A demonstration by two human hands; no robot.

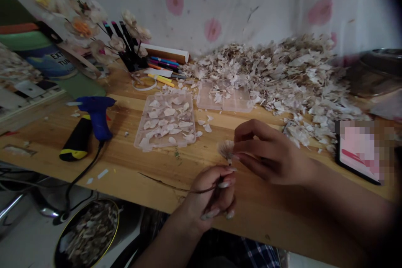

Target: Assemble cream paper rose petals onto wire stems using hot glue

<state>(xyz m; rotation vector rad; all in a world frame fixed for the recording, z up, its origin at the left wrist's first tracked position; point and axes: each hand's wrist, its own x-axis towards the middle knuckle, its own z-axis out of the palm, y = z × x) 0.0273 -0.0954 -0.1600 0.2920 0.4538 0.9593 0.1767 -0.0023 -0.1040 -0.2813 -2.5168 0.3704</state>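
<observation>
My left hand (209, 190) is closed around a thin dark stem (166, 184) whose free end points left over the table's front edge. At the top of the stem, above my left thumb, is a small pale flower head (224, 150) with a fringed look. My right hand (273, 157) has its fingers pinched at the right side of that flower head; whether a separate petal lies between the fingertips is hidden. Left of my hands, a clear plastic tray (138, 140) holds several whitish petal-like flakes (169, 112). A few loose flakes (207, 128) lie beside it.
Behind are a second clear tray (226, 105) and a large heap of pale flakes (282, 71). A blue glue gun (99, 115) with a cord and a black-yellow tool (77, 140) lie left. A phone (358, 155) lies right; a bin of flakes (117, 222) stands below.
</observation>
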